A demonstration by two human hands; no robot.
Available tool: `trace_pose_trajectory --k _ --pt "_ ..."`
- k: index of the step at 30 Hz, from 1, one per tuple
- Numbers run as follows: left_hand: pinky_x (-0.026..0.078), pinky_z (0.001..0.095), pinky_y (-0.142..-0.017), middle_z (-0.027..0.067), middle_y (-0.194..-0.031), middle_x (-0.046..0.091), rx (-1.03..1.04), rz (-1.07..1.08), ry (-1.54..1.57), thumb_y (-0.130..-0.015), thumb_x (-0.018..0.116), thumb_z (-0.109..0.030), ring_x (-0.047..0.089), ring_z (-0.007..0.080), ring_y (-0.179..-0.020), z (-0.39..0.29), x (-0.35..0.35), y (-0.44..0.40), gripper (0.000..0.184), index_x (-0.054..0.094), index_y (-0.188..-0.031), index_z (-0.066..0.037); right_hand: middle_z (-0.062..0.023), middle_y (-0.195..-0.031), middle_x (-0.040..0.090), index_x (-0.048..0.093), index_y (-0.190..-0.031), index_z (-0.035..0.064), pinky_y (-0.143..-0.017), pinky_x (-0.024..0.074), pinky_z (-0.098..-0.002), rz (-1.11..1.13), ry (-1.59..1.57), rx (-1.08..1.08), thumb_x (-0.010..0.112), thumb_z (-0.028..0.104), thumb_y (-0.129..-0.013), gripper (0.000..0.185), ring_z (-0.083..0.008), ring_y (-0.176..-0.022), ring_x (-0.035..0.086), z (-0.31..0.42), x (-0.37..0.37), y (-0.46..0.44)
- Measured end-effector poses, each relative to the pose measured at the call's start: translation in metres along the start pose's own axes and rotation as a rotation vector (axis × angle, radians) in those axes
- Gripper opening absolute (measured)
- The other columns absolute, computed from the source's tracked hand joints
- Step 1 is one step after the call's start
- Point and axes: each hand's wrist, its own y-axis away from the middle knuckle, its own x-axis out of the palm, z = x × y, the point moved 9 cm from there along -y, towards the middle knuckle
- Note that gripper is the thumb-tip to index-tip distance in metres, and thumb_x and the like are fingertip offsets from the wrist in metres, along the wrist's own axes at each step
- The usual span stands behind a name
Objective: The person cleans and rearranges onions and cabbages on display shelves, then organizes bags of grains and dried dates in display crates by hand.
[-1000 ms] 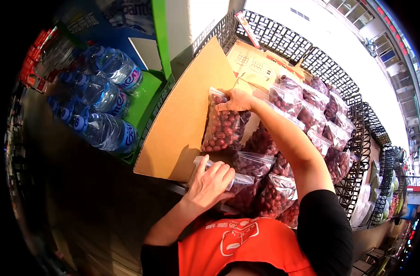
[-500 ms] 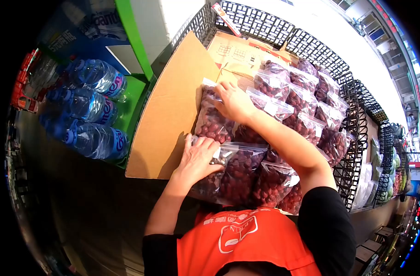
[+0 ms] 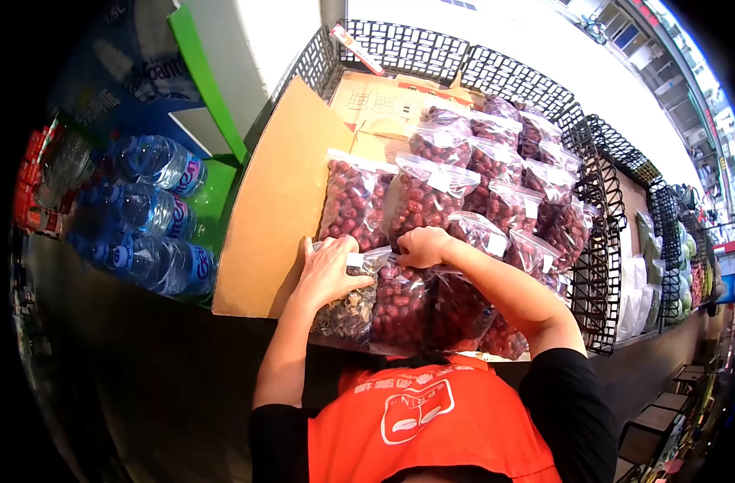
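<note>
My left hand (image 3: 329, 274) rests over the top of a clear bag of dried brown pieces (image 3: 345, 314), thumb spread away from the fingers. My right hand (image 3: 422, 245) is closed at the upper edge of a front-row bag of red dates (image 3: 400, 306); its fingertips are partly hidden. Just behind my left hand, another bag of red dates (image 3: 355, 205) lies beside the cardboard flap (image 3: 267, 217). A further bag of red dates (image 3: 432, 197) sits behind my right hand.
Several more date bags (image 3: 508, 205) lie in rows to the right. Black plastic crates (image 3: 408, 44) edge the display at back and right. Large water bottles (image 3: 162, 262) stand on a green shelf (image 3: 214, 197) at left. Stools (image 3: 653, 423) are at lower right.
My right hand has moved from the back-left date bag toward me, to the front row. My left hand stays on the brown-pieces bag, whose contents now show more. The view has shifted slightly.
</note>
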Motion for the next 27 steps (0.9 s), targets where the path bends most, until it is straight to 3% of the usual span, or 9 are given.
trace_pose_trajectory --k 2,7,10,15,20,22,24,27 --pt "0.021 0.0584 -0.100 0.0074 -0.093 0.059 0.032 -0.021 0.018 -0.060 0.079 -0.036 0.053 0.0272 -0.099 -0.004 -0.003 0.001 0.053 0.051 -0.097 -0.010 -0.0137 -0.106 0.064 0.065 -0.100 0.0038 -0.082 0.0496 -0.0399 0.013 -0.023 -0.009 0.056 0.038 -0.080 0.040 -0.0296 -0.099 0.062 -0.001 0.002 0.000" --pt "0.026 0.0470 -0.096 0.0082 -0.089 0.059 0.085 -0.056 0.061 -0.061 0.078 -0.033 0.055 0.0273 -0.094 -0.011 -0.010 0.007 0.046 0.052 -0.091 -0.009 -0.0106 -0.092 0.066 0.067 -0.093 0.0196 -0.074 0.0503 -0.0409 -0.166 -0.090 -0.066 0.056 0.031 -0.077 0.022 -0.0310 -0.088 0.063 -0.014 0.006 0.003" --pt "0.026 0.0479 -0.096 0.0080 -0.087 0.059 0.085 -0.035 0.077 -0.062 0.077 -0.033 0.055 0.0275 -0.092 -0.006 -0.007 0.006 0.043 0.052 -0.089 -0.009 -0.0100 -0.092 0.066 0.066 -0.094 0.0204 -0.072 0.0503 -0.0416 -0.232 -0.027 0.005 0.055 0.029 -0.078 0.022 -0.0296 -0.086 0.064 -0.009 -0.014 0.041" --pt "0.029 0.0526 -0.093 0.0032 -0.082 0.057 0.150 -0.060 0.084 -0.072 0.070 -0.024 0.056 0.0253 -0.088 -0.013 -0.002 0.000 0.024 0.053 -0.079 -0.008 -0.0125 -0.096 0.067 0.066 -0.097 0.0131 -0.075 0.0512 -0.0404 -0.313 -0.007 0.153 0.052 0.018 -0.075 0.026 -0.0298 -0.089 0.065 -0.011 -0.029 0.061" --pt "0.026 0.0600 -0.097 0.0024 -0.078 0.058 0.193 -0.087 0.169 -0.076 0.065 -0.015 0.058 0.0248 -0.086 -0.012 -0.004 -0.005 0.014 0.053 -0.077 -0.010 -0.0104 -0.082 0.068 0.066 -0.091 0.0114 -0.067 0.0516 -0.0401 -0.522 0.083 0.122 0.056 0.021 -0.075 0.022 -0.0284 -0.076 0.067 0.002 -0.051 0.068" --pt "0.028 0.0575 -0.096 0.0033 -0.078 0.058 0.178 -0.098 0.190 -0.076 0.065 -0.015 0.058 0.0256 -0.084 -0.014 -0.006 -0.007 0.013 0.053 -0.076 -0.009 -0.0095 -0.081 0.068 0.067 -0.089 0.0103 -0.066 0.0517 -0.0391 -0.604 0.086 0.111 0.059 0.022 -0.074 0.021 -0.0269 -0.074 0.067 0.002 -0.063 0.077" --pt "0.030 0.0563 -0.094 0.0052 -0.079 0.059 0.310 -0.158 0.132 -0.076 0.065 -0.014 0.058 0.0272 -0.082 -0.022 -0.005 -0.011 0.013 0.054 -0.078 -0.009 -0.0091 -0.085 0.069 0.068 -0.087 0.0102 -0.068 0.0514 -0.0387 -0.391 0.127 0.148 0.062 0.022 -0.072 0.020 -0.0251 -0.079 0.067 -0.002 -0.058 0.073" --pt "0.026 0.0590 -0.098 0.0056 -0.081 0.060 0.384 -0.152 0.081 -0.075 0.066 -0.014 0.058 0.0279 -0.084 -0.035 0.006 -0.020 0.013 0.054 -0.078 -0.009 -0.0087 -0.089 0.068 0.067 -0.090 0.0149 -0.069 0.0505 -0.0416 -0.440 0.075 0.151 0.064 0.023 -0.069 0.023 -0.0259 -0.084 0.067 -0.018 -0.041 0.056"
